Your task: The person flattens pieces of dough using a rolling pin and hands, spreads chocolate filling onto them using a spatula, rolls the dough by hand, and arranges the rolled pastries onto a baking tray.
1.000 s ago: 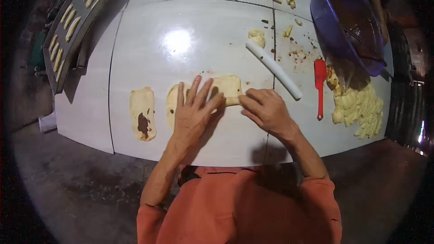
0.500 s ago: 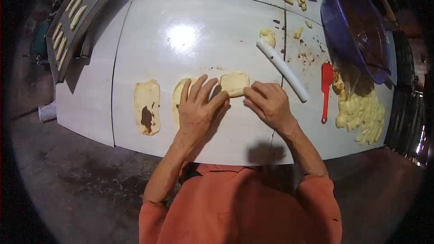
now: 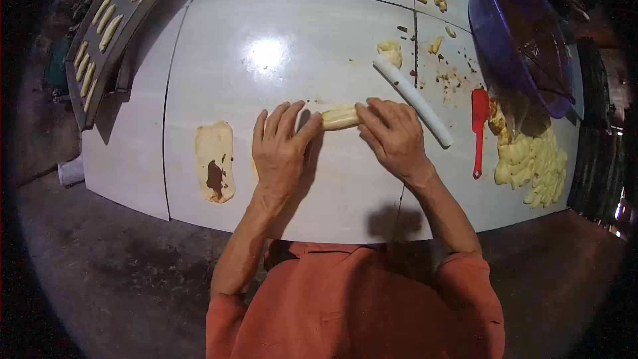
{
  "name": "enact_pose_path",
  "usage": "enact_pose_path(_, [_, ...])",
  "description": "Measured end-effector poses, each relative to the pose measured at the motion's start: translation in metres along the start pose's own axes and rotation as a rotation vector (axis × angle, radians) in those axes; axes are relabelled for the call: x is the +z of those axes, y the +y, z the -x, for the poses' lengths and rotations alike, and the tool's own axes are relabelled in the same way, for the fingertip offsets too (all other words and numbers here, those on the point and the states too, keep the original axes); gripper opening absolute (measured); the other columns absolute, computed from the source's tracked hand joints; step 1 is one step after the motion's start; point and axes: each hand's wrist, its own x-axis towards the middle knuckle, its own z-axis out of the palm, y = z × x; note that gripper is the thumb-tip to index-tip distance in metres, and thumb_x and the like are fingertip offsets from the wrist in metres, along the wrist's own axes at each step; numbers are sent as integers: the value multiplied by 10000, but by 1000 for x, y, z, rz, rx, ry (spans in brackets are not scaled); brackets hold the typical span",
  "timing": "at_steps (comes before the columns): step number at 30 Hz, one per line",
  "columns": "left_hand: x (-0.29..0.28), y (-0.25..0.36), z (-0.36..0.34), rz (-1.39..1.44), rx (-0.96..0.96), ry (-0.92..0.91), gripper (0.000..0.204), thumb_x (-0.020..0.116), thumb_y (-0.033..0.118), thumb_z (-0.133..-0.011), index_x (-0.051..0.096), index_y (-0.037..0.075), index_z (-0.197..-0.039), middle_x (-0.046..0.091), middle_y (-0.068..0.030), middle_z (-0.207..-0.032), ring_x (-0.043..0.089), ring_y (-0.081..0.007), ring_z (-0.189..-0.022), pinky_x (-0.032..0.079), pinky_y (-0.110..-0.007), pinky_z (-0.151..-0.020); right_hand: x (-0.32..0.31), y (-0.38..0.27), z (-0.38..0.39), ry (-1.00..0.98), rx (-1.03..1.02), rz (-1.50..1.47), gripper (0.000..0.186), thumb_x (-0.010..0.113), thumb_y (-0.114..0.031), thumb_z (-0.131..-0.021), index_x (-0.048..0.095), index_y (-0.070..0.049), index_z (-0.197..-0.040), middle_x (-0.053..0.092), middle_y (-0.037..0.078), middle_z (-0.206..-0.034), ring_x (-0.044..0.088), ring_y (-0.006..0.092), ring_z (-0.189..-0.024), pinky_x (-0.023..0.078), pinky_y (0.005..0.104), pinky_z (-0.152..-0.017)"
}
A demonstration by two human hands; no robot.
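Observation:
A pale strip of dough rolled into a short log [image 3: 340, 118] lies crosswise on the table between my hands. My left hand [image 3: 279, 149] grips its left end at the thumb, its other fingers curved over the table. At the right end, the thumb and fingers of my right hand [image 3: 397, 134] press the roll. Left of my hands is a flat oblong of dough [image 3: 214, 139] with a dark brown smear on its lower half. Another flat piece of dough is mostly hidden beneath my left hand, only a sliver of its edge showing.
A white rolling pin [image 3: 413, 101] lies right of my right hand, with a dough lump [image 3: 390, 53] by its far end. Farther right are a red spatula [image 3: 478, 134], a purple basin [image 3: 488, 40] and piled yellow dough strips [image 3: 531, 163]. A tray [image 3: 85, 101] of dough sticks stands far left.
The dough between my hands has gone from a flat, partly rolled sheet to a narrow log. Both hands have moved slightly away from me with it.

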Motion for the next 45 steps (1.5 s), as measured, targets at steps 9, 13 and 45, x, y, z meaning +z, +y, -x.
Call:
enact_pose_path(9, [2, 3, -14, -34, -59, -34, 305, 752, 174, -952, 725, 135, -1254, 664, -152, -1335, 592, -355, -1316, 383, -618, -1155, 2, -4, -12, -62, -45, -14, 404, 760, -198, -916, 683, -62, -1289, 666, 109, -1272, 631, 275, -1131, 489, 435, -952])
enact_pose_path(13, [1, 4, -14, -1, 14, -95, 304, 754, 171, -943, 723, 105, -1237, 673, -145, -1292, 618, -347, -1254, 410, -595, -1135, 9, -3, -13, -91, -54, -6, 453, 777, -207, -909, 664, -68, -1325, 661, 113, -1310, 627, 270, -1167, 491, 436, -968])
enact_pose_path(45, [-58, 1, 50, 157, -98, -208, 453, 831, 185, -861, 721, 128, -1297, 624, -147, -1403, 588, -334, -1277, 406, -520, -1087, -46, 149, -80, -99, 888, 124, 468, 773, -425, -868, 732, -26, -1110, 750, 227, -1012, 724, 416, -959, 547, 508, -843])
